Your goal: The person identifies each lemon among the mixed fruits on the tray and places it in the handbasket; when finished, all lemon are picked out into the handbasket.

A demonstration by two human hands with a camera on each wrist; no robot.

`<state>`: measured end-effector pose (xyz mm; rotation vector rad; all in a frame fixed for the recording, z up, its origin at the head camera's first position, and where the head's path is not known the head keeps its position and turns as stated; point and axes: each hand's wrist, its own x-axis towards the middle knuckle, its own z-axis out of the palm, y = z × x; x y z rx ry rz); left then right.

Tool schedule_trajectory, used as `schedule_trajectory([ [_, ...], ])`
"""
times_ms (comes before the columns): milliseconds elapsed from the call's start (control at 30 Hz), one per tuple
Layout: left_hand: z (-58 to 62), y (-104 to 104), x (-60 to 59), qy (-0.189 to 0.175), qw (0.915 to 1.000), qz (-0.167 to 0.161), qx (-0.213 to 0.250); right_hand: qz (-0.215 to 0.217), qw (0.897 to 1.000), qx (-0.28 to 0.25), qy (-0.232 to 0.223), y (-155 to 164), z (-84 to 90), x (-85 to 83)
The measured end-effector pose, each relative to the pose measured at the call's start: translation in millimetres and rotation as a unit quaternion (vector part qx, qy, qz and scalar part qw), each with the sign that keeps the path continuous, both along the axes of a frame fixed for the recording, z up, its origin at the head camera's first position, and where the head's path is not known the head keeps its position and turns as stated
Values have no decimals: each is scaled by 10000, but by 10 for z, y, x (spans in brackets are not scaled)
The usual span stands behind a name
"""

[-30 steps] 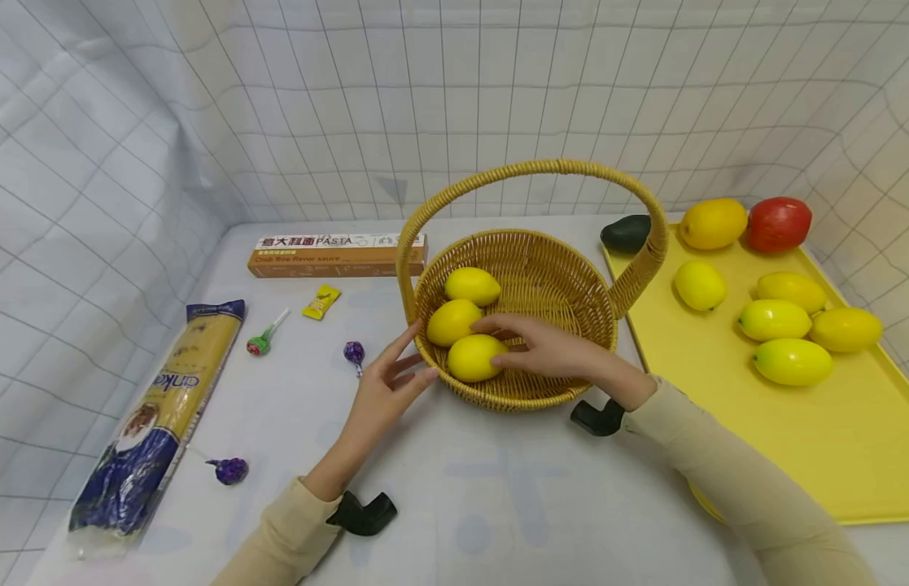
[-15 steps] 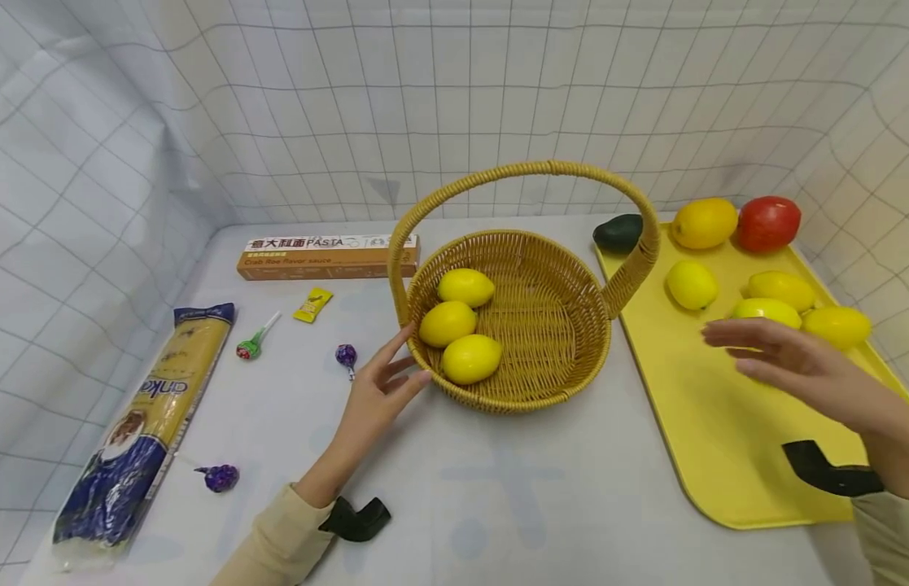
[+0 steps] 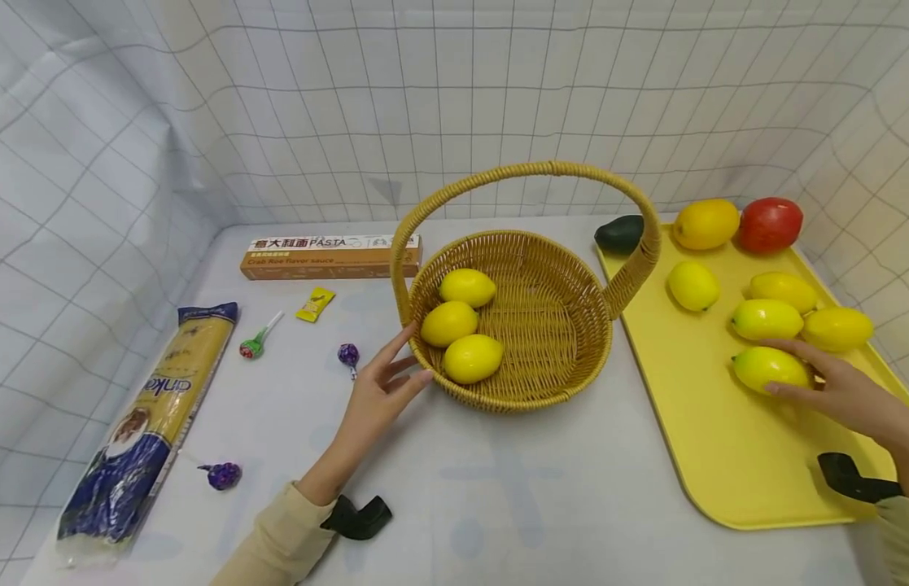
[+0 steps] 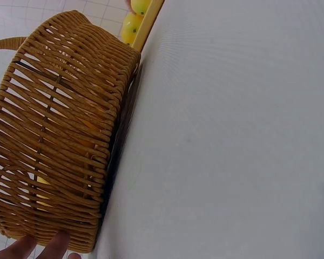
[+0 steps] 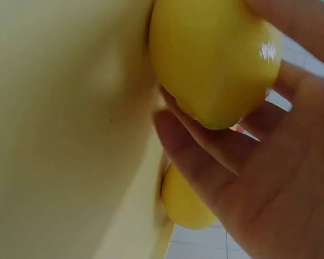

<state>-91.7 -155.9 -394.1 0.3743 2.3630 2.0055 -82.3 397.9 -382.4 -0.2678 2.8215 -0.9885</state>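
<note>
A wicker basket (image 3: 542, 342) with a tall arched handle stands mid-table. Three yellow lemons (image 3: 472, 359) lie along its left side. My left hand (image 3: 377, 391) rests against the basket's left outer wall, fingers spread and nearly straight; in the left wrist view fingertips (image 4: 56, 244) touch the weave. On the yellow tray (image 3: 703, 464) at right, my right hand (image 3: 842, 391) holds the nearest lemon (image 3: 765, 368) between thumb and fingers. The right wrist view shows this lemon (image 5: 210, 59) large, low against the tray surface, with fingers curled around its far side.
Further fruit on the tray includes several lemons (image 3: 766, 319), an orange-yellow fruit (image 3: 706, 224) and a red one (image 3: 771, 225). A dark green avocado (image 3: 619, 234) sits by its corner. Leftward lie a pasta box (image 3: 329, 259), a pasta bag (image 3: 150, 431), lollipops (image 3: 251, 348) and a yellow sweet (image 3: 316, 303).
My right hand has left the lemon in the basket, swung right over the tray and come down around the nearest lemon there. The left hand has stayed at the basket.
</note>
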Motion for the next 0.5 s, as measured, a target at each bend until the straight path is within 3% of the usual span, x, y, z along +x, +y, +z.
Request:
schedule_trajectory([
  [100,-7,2,-3,-17,10000,-24,21,417,9984,293,-248,-124,37,37],
  [200,-4,4,-5,0,10000,-51,17,1282,9917,41,-118,-339,135,60],
  [367,22,9,3,64,10000,-17,-13,2817,9528,-1101,-245,-956,447,-26],
  [433,27,8,10,90,10000,-4,-3,3076,9399,-1429,-388,-1236,555,-103],
  [500,24,8,13,93,10000,3,-3,3182,9335,-1603,-401,-1507,618,-194],
])
